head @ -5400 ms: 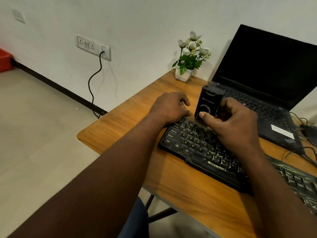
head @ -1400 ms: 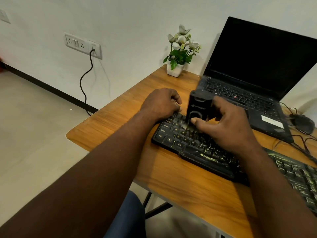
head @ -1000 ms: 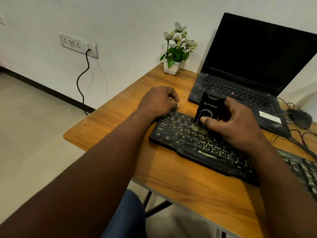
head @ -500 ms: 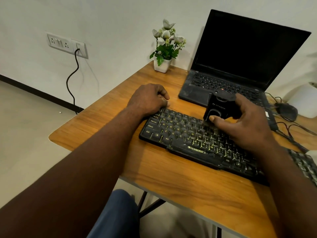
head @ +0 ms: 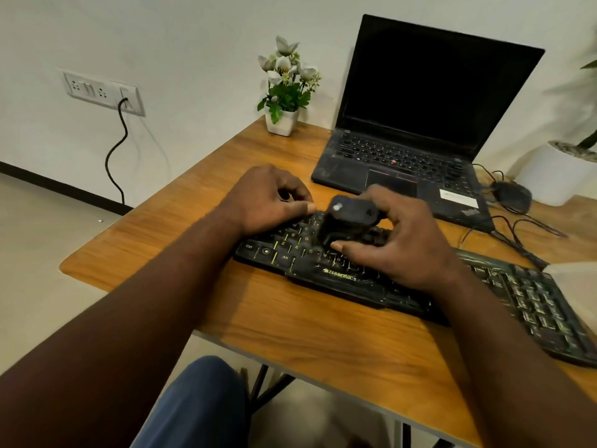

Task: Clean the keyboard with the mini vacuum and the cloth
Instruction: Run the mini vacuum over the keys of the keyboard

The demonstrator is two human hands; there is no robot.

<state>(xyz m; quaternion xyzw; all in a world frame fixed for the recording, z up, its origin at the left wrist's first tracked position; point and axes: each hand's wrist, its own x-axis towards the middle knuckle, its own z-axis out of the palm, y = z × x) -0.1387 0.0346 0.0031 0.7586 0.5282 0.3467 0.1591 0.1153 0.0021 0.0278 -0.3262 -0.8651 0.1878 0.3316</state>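
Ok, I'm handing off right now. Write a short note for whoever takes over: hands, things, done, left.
Left hand: rests on the far left corner of the keyboard, fingers curled; grip unclear.
Right hand: grips the mini vacuum, tilted, lower end at the left-centre keys.
The keyboard lies on the wooden table, in front of the laptop.
Done: vacuuming is under way; coverage can't be judged.
Left: remaining keys, then the cloth wipe. A pale thing at the right edge may be the cloth.
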